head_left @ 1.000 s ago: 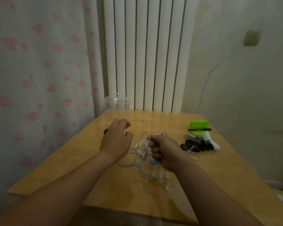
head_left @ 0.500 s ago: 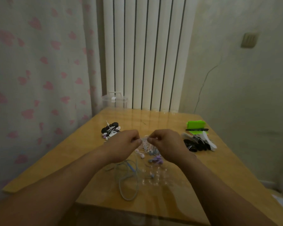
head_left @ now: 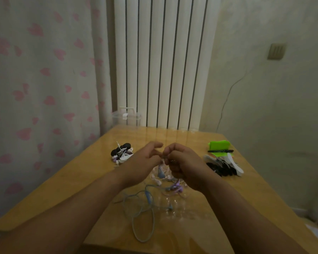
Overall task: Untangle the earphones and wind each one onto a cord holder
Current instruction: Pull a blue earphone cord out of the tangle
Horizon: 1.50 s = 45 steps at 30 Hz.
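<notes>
Your left hand has closed in on your right hand, both now pinching the tangle hanging below them, so you're likely working a knot loose.

A clear plastic box sits at the tabletop's far left corner before a white radiator, while a black pen lies across a green object near its far right corner.
</notes>
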{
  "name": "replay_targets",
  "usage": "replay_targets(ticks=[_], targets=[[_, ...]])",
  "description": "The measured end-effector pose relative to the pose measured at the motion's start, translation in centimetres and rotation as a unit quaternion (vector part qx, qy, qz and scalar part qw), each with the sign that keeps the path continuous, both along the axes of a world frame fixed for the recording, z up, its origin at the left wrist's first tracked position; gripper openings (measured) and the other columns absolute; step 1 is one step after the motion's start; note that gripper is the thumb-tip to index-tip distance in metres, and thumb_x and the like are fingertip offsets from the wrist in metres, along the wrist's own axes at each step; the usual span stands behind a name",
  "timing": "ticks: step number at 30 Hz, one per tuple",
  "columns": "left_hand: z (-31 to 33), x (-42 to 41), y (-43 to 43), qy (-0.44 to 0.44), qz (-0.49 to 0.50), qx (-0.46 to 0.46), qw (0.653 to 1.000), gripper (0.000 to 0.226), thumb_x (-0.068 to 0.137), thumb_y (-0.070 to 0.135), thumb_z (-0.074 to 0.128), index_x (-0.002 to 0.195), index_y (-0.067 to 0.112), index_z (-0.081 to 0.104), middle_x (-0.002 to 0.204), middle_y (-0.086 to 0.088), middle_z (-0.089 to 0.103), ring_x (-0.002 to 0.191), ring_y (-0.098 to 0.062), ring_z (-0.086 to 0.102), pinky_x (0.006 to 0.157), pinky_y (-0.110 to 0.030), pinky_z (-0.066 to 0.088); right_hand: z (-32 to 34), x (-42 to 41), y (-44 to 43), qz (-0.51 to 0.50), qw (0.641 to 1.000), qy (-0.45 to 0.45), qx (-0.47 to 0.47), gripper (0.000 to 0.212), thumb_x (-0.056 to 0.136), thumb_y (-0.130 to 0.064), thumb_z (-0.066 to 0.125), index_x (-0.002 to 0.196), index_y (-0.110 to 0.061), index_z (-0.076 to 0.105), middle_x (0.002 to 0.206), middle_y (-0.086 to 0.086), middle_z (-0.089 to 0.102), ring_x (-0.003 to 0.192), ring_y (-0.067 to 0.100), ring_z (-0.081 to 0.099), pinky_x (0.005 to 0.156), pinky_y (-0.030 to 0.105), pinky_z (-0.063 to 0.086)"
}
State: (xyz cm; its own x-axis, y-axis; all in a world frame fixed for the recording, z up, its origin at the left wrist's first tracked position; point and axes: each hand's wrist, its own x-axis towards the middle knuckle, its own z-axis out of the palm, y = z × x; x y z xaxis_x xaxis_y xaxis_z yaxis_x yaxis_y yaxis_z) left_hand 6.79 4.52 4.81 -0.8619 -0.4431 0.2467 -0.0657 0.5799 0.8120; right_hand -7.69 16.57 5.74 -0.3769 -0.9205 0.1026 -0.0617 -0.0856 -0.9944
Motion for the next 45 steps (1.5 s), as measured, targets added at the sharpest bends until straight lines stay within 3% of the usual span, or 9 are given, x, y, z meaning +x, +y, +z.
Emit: replay_targets(ticks=[8,18,25,28,32,36,39,42,45], targets=[[-1.0,-2.6,-1.5,-0.011,-0.012,-0.001,1.000,0.026,0.111,0.023,0.047,0.097,0.010,0.064,0.069,0.001,0.057,0.067,-0.015,0.055,0.076,-0.046,0.055,-1.5,-3.1,-0.5,-0.044,0.993,0.107,0.024,0.007,0.096,-0.006,0.066,0.103,-0.006,0.066,0.084,0.012,0.070,0.051,0.010,0.043,0.049,0.025,0.034],[-2.0,-6.2,-3.7,-0.060,-0.124,0.257,0.957,0.018,0.105,0.018,0.060,0.097,0.008,0.073,0.093,-0.013,0.071,0.081,-0.024,0.068,0.076,-0.036,0.060,-4.5,-7.5,-2.7,-0.134,0.987,0.072,-0.052,0.005,0.099,-0.011,0.067,0.103,-0.008,0.068,0.071,-0.006,0.068,0.054,0.006,0.047,0.052,0.025,0.037],[-4.6,-8.0,-4.4,0.045,-0.164,0.405,0.898,0.027,0.096,0.014,0.063,0.116,0.001,0.075,0.096,-0.013,0.073,0.081,-0.020,0.070,0.071,-0.029,0.060,-6.3,-8.0,-3.9,-0.157,0.983,0.031,-0.091,0.012,0.100,-0.018,0.067,0.105,-0.007,0.068,0.076,0.003,0.067,0.064,0.023,0.047,0.058,0.035,0.043],[-4.9,-7.8,-4.2,0.042,-0.190,0.394,0.898,0.028,0.098,0.014,0.061,0.120,0.004,0.074,0.102,-0.014,0.075,0.083,-0.018,0.070,0.071,-0.028,0.060,-6.1,-8.1,-4.0,-0.154,0.981,0.039,-0.112,0.012,0.094,-0.020,0.072,0.101,-0.010,0.070,0.086,0.011,0.070,0.075,0.028,0.059,0.067,0.042,0.050],[-5.0,-7.3,-3.5,-0.003,-0.207,0.306,0.929,0.023,0.103,0.020,0.059,0.115,0.008,0.076,0.106,-0.014,0.075,0.091,-0.021,0.070,0.074,-0.030,0.058,-5.6,-7.9,-3.7,-0.140,0.979,0.056,-0.135,0.005,0.095,-0.014,0.070,0.098,-0.010,0.070,0.083,0.007,0.073,0.072,0.013,0.067,0.062,0.025,0.054],[-4.7,-7.6,-3.7,0.088,-0.156,0.323,0.930,0.027,0.095,0.021,0.064,0.113,0.006,0.078,0.105,-0.020,0.074,0.099,-0.026,0.071,0.084,-0.036,0.061,-5.8,-7.4,-3.6,-0.137,0.982,0.059,-0.119,0.010,0.097,-0.019,0.069,0.100,-0.010,0.070,0.079,0.004,0.068,0.067,0.017,0.060,0.058,0.031,0.050],[-4.3,-7.4,-4.2,0.169,-0.123,0.376,0.903,0.030,0.095,0.019,0.061,0.117,0.003,0.074,0.097,-0.013,0.074,0.090,-0.021,0.072,0.075,-0.030,0.061,-6.0,-6.8,-3.9,-0.139,0.981,0.098,-0.096,0.016,0.101,-0.019,0.065,0.104,-0.005,0.072,0.075,0.000,0.069,0.057,0.004,0.055,0.053,0.019,0.043],[-4.4,-7.4,-5.3,0.219,-0.061,0.399,0.888,0.027,0.100,0.016,0.058,0.121,0.010,0.073,0.106,-0.010,0.077,0.090,-0.018,0.073,0.075,-0.027,0.059,-6.5,-5.8,-4.6,-0.143,0.967,0.200,-0.061,0.015,0.104,-0.019,0.061,0.098,-0.015,0.074,0.076,-0.007,0.072,0.066,-0.002,0.063,0.060,0.011,0.045],[-4.7,-7.7,-6.1,0.209,-0.018,0.335,0.919,0.028,0.107,0.015,0.053,0.131,0.017,0.068,0.119,-0.002,0.077,0.101,-0.015,0.072,0.082,-0.027,0.057,-7.1,-5.2,-5.0,-0.145,0.952,0.267,-0.029,0.015,0.104,-0.019,0.061,0.108,-0.023,0.075,0.082,-0.010,0.073,0.081,0.000,0.067,0.068,0.011,0.046]])
